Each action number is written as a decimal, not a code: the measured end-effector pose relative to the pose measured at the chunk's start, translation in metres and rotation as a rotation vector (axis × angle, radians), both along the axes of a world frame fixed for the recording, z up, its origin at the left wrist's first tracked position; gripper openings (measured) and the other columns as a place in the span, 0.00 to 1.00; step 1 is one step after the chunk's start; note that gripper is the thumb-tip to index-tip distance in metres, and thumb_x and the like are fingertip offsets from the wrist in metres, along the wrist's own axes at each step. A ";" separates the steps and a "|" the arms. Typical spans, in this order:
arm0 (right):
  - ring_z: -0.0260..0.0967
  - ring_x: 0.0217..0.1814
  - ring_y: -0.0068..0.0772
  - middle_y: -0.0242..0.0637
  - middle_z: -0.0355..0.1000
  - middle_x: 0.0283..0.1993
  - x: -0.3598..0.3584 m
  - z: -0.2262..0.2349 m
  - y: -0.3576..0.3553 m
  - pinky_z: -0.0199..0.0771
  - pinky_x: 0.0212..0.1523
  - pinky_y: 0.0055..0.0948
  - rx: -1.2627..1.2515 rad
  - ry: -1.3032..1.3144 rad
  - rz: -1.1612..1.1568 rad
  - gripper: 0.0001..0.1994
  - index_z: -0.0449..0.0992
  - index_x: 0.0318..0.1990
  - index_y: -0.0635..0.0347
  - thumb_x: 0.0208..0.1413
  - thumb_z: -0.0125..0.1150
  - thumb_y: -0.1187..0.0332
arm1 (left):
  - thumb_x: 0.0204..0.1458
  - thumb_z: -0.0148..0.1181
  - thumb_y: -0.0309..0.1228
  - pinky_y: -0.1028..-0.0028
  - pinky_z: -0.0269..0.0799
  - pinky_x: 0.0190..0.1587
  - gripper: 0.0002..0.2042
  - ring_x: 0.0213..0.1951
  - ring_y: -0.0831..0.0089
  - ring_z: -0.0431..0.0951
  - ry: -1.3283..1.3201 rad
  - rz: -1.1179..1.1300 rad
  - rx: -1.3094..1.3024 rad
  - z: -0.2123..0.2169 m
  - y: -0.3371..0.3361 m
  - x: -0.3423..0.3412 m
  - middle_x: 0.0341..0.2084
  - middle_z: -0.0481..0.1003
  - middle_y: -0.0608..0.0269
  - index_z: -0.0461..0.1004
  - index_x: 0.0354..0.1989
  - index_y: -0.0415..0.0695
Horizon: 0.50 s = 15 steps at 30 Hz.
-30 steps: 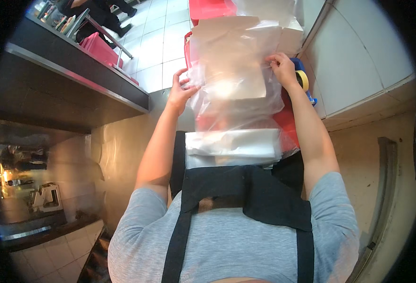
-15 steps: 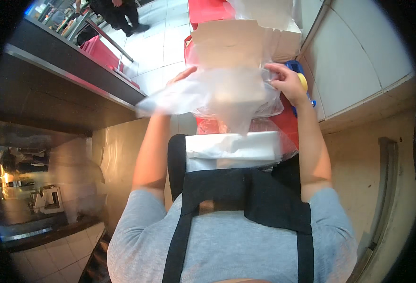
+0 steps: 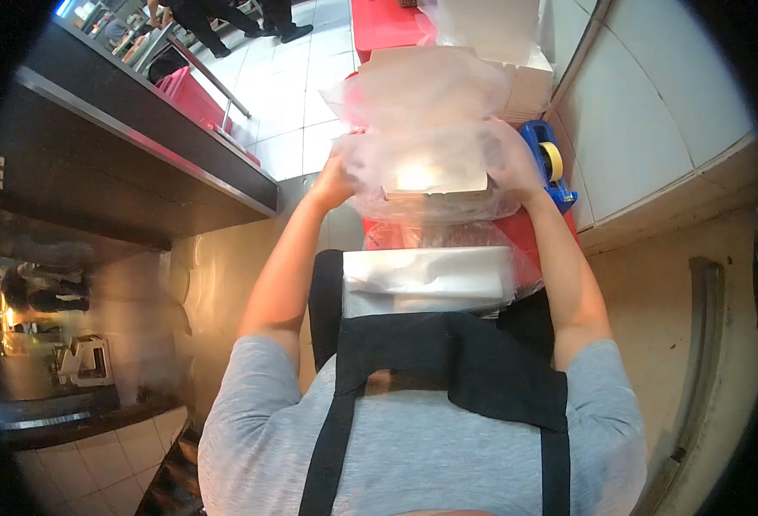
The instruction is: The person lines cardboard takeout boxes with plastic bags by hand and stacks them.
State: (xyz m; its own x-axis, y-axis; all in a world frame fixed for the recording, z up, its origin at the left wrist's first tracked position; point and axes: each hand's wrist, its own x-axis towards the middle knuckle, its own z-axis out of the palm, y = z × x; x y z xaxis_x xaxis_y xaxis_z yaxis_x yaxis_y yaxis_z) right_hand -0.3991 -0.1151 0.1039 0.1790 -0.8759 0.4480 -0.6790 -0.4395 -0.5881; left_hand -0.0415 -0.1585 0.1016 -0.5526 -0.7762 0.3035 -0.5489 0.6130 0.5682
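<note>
An opened pale cardboard box (image 3: 426,73) stands before me with its lid raised. Over its tray and lid lies a translucent sheet (image 3: 435,150), smeared by motion. At the left side of the box, my left hand (image 3: 336,179) has its fingers closed on the sheet's edge, partly behind it. My right hand (image 3: 515,162) is at the opposite side, blurred; its fingers are veiled by the sheet, so their grip does not show. A stack of white sheets (image 3: 426,273) in clear plastic lies on my lap, close to my black apron (image 3: 405,344).
Beside my right hand, a blue tape dispenser (image 3: 559,176) with yellow tape sits against the tiled wall (image 3: 645,129). The box rests on a red table (image 3: 379,30), with a stack of pale cartons (image 3: 529,90) behind. A dark counter (image 3: 138,163) runs along the left; people stand at far left.
The translucent sheet, which trailed out to the left, is now spread over the box. My left hand has come right and nearer; my right hand has come slightly nearer.
</note>
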 end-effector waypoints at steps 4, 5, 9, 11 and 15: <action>0.53 0.68 0.52 0.52 0.53 0.67 -0.023 -0.049 -0.027 0.56 0.65 0.35 0.063 0.170 -0.135 0.28 0.65 0.58 0.63 0.47 0.60 0.71 | 0.26 0.66 0.14 0.72 0.77 0.40 0.51 0.46 0.64 0.72 0.035 0.119 0.354 -0.019 -0.028 -0.003 0.63 0.50 0.52 0.53 0.67 0.48; 0.53 0.67 0.52 0.52 0.54 0.66 -0.028 -0.048 -0.031 0.56 0.65 0.36 0.159 0.160 -0.208 0.28 0.65 0.58 0.63 0.46 0.60 0.72 | 0.26 0.66 0.14 0.72 0.77 0.40 0.51 0.46 0.64 0.72 0.020 0.152 0.347 -0.022 -0.030 -0.003 0.63 0.50 0.52 0.53 0.67 0.48; 0.63 0.61 0.47 0.51 0.57 0.64 -0.022 -0.005 -0.022 0.67 0.58 0.35 0.155 -0.237 -0.293 0.27 0.67 0.58 0.60 0.47 0.63 0.68 | 0.30 0.66 0.17 0.61 0.64 0.61 0.52 0.62 0.55 0.60 -0.097 0.122 0.352 -0.027 -0.039 -0.003 0.65 0.49 0.48 0.48 0.69 0.52; 0.61 0.63 0.45 0.45 0.59 0.65 -0.004 0.024 -0.007 0.65 0.59 0.36 0.165 -0.335 -0.081 0.29 0.67 0.59 0.58 0.47 0.65 0.65 | 0.29 0.66 0.18 0.59 0.53 0.66 0.52 0.66 0.53 0.51 -0.114 0.067 0.294 -0.027 -0.042 -0.002 0.67 0.47 0.48 0.47 0.69 0.53; 0.69 0.54 0.42 0.42 0.73 0.48 0.034 0.053 0.004 0.68 0.53 0.35 0.211 -0.027 -0.036 0.26 0.70 0.56 0.56 0.46 0.64 0.69 | 0.27 0.68 0.17 0.64 0.68 0.56 0.53 0.63 0.57 0.56 0.015 0.093 0.470 -0.022 -0.042 -0.005 0.66 0.50 0.52 0.49 0.69 0.51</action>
State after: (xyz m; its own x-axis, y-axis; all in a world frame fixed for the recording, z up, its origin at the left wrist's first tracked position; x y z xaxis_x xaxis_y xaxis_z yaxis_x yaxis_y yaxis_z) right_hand -0.3656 -0.1108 0.1568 0.1361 -0.9564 0.2585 -0.6748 -0.2806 -0.6826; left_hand -0.0463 -0.2003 0.0794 -0.4726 -0.8772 -0.0849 -0.5786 0.2361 0.7807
